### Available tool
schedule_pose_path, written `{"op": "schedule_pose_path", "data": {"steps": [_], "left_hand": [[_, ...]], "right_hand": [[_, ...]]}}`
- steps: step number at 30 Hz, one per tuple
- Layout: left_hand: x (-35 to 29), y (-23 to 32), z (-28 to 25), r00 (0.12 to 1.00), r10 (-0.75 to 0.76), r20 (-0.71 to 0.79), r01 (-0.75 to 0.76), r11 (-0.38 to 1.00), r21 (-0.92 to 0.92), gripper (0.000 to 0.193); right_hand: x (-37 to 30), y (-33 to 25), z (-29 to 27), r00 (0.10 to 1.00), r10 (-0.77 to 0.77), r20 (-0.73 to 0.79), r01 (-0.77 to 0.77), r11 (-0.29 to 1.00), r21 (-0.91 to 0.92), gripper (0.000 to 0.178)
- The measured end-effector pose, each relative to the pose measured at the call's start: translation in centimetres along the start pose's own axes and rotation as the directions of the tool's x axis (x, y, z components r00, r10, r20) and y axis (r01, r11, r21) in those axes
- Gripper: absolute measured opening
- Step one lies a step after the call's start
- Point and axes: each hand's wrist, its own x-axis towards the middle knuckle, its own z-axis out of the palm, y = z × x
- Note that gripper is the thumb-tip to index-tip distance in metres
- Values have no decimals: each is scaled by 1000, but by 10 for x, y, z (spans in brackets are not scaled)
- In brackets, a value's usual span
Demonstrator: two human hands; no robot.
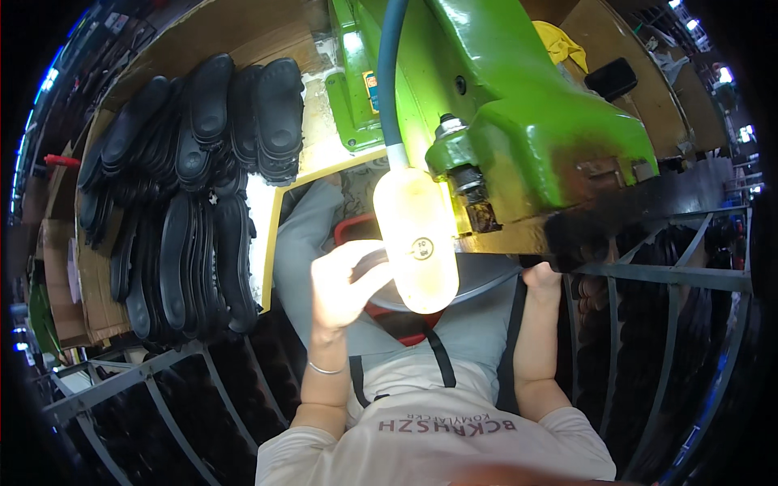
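My left hand point(344, 279) is raised in front of my lap, its fingers curled toward the thumb. The fingertips pass behind a glowing oblong lamp point(417, 243), which hides whatever they may hold. My right hand point(541, 275) reaches under the dark front edge of a big green machine point(527, 113), and its fingers are out of sight there. Between the hands, partly behind the lamp, a grey rounded rim point(486, 279) shows above my legs. Stacks of black shoe soles point(207, 105) lie to the left of my left hand.
A blue flexible neck point(391, 81) carries the lamp down from above. Yellow edging point(267, 243) bounds the worktop beside the soles. Cardboard point(49, 267) stands at the left. A black phone-like object point(612, 78) and a yellow cloth point(561, 42) lie behind the machine. Metal racks point(673, 275) flank me.
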Motion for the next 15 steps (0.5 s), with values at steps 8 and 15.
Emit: {"op": "schedule_pose_path", "data": {"steps": [8,15], "left_hand": [[-48,-10,-47,942,-272,-199,224,946,-233,18],[-49,-13,-3,946,-217,241,188,972,138,20]], "right_hand": [[-23,42,25,946,-157,284,284,823,-491,39],[-20,34,55,964,-1,266,104,922,-374,32]]}}
